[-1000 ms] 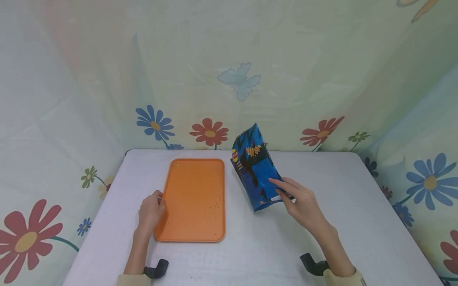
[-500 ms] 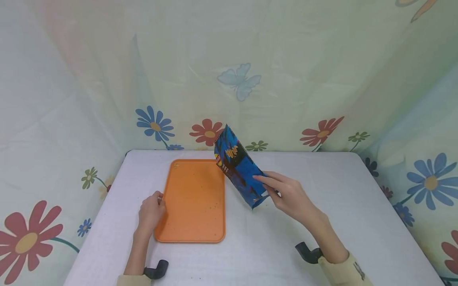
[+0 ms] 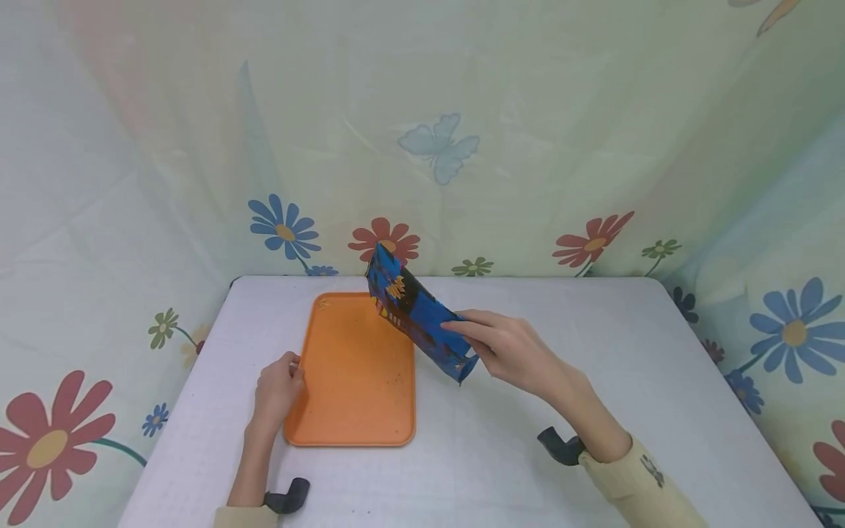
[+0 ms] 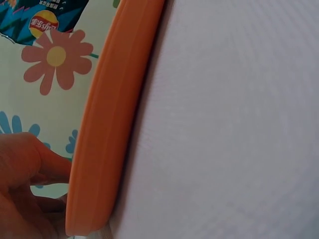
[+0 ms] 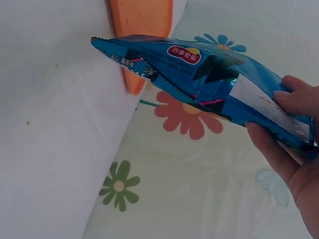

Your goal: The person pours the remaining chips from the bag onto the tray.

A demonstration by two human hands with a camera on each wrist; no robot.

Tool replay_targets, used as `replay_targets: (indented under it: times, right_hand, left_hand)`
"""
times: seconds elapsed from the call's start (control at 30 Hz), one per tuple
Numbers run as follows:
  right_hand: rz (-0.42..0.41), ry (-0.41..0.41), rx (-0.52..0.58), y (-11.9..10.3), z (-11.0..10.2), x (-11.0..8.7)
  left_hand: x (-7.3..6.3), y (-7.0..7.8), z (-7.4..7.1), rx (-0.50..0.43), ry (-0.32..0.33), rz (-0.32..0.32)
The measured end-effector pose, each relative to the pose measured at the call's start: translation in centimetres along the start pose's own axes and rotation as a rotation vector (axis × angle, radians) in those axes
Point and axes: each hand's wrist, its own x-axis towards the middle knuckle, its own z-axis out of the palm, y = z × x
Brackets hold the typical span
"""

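A blue chip bag hangs tilted over the right side of a flat orange tray, its upper end leaning left. My right hand pinches the bag's lower right end, and the right wrist view shows thumb and fingers on either side of the chip bag, by a white label. With curled fingers my left hand grips the left rim of the tray. Up close in the left wrist view, those fingers meet the raised wall of the tray. Small dark specks dot the tray's surface.
The tray lies left of centre on a white-covered table. A floral curtain stands behind the table and along its sides. Tiny crumbs are scattered on the cloth. Black wrist mounts sit on both forearms.
My right hand has carried the chip bag leftward, from beside the tray to over its right part, tipping the bag's top further left and down. The left hand and tray stay put.
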Motion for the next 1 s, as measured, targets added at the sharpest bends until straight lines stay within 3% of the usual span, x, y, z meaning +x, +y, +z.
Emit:
replay_targets:
  times: [0.6,1.0]
  right_hand:
    - [-0.002,-0.121,0.035,-0.3,-0.7,2.5]
    - [-0.013,-0.203,-0.013,-0.8,-1.4,3.7]
  left_hand:
    - [-0.1,0.2,0.1,-0.012,0.029,-0.004]
    - [-0.1,0.8,0.0,-0.008,0.041,0.001]
